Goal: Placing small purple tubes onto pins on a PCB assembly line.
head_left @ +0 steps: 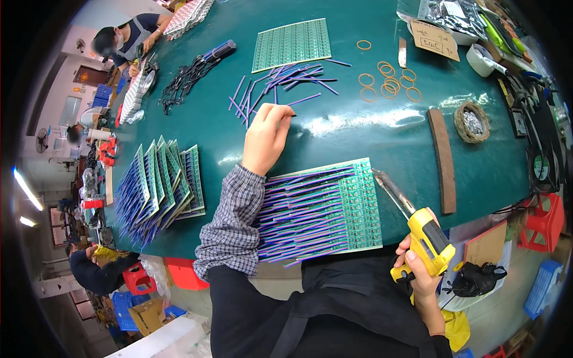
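A purple wire [290,114] is pinched by the left hand [265,138] above the tabletop [358,137]; a yellow soldering gun [425,235] is gripped by the right hand [418,271].

Dark green table [382,137], glossy, glare across the middle. Near the front edge lies a green circuit panel [365,206] covered with rows of purple-blue wires. At left, a fanned stack of the same panels [161,182], overlapping. Further back, a bare green panel [291,44]; just in front of it a loose scatter of purple wires [280,83]. Left of those, a tangle of black wires [185,77]. Right of centre, orange rubber bands [388,80] spread out. A brown wooden strip [443,160] lies lengthwise at right, beside a small round woven dish [471,122]. Tape roll [481,59] and silver bags [447,15] at the far right corner.
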`<state>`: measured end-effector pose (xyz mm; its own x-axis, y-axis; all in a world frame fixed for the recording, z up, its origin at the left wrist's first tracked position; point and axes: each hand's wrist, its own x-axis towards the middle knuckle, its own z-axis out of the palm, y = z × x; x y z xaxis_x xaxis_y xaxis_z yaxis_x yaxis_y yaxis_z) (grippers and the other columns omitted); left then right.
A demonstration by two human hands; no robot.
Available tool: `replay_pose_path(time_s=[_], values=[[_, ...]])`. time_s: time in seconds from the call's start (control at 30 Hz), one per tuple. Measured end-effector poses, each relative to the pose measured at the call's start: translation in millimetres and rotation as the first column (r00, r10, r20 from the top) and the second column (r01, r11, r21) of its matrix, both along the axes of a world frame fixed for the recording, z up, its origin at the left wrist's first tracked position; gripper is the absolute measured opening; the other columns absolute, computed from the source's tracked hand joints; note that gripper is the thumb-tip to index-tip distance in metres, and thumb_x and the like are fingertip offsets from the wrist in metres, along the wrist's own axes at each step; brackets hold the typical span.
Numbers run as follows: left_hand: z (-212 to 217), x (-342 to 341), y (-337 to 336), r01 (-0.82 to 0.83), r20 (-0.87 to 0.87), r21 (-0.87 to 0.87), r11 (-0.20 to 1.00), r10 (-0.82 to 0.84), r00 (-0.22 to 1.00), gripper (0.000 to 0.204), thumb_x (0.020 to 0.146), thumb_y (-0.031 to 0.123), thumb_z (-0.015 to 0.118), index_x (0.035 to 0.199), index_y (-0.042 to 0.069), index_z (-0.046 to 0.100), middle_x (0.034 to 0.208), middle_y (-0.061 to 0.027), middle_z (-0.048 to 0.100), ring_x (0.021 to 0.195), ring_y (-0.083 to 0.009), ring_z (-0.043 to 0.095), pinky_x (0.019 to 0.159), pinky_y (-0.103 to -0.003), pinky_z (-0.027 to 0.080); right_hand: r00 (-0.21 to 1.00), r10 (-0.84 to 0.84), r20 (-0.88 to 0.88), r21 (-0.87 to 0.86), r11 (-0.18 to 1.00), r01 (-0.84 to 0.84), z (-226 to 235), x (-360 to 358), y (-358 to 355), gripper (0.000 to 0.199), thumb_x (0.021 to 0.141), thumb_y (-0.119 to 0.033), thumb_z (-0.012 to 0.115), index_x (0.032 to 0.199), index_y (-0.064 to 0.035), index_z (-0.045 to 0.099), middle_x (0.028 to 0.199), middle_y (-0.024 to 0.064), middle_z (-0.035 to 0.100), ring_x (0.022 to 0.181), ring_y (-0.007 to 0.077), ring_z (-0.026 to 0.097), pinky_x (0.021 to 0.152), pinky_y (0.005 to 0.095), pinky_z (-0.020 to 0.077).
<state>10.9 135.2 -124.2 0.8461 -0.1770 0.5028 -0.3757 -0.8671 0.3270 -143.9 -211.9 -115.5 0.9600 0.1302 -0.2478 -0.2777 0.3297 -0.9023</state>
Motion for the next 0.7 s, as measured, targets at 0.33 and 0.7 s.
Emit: replay_pose_path(time_s=[0.33, 0.7], values=[[0.0, -57.2, -74.6, 0.332, -0.156, -0.042, 0.942, -0.334, 0.929, 0.019, 0.077, 0.0, 0.067, 0.095, 0.004, 0.064, 0.084, -0.0085, 0.06, 0.072, -0.0236, 0.062, 0.059, -0.032, 0.052, 0.998, 0.056, -0.026, -0.047, 0.997, -0.057, 8.0, 0.0, 4.3, 0.07, 0.083, -0.005, 0.058, 0.145, 0.0048, 0.027, 0.094, 0.0126, 0.059, 0.081, 0.0179, 0.06, 0.061, 0.0275, 0.0554], [-14.3, -61.8, -80.1, 0.371, 0.047, 0.288, 0.883, -0.4, 0.915, 0.025, 0.069, 0.007, 0.067, 0.093, 0.003, 0.067, 0.082, -0.0028, 0.064, 0.066, -0.0159, 0.06, 0.055, -0.029, 0.052, 0.992, 0.103, -0.077, -0.058, 0.992, -0.108, 7.0, 1.2, 7.6, 0.07, 0.084, -0.004, 0.059, 0.146, 0.0034, 0.028, 0.091, 0.0112, 0.059, 0.076, 0.0152, 0.061, 0.063, 0.0276, 0.0564]])
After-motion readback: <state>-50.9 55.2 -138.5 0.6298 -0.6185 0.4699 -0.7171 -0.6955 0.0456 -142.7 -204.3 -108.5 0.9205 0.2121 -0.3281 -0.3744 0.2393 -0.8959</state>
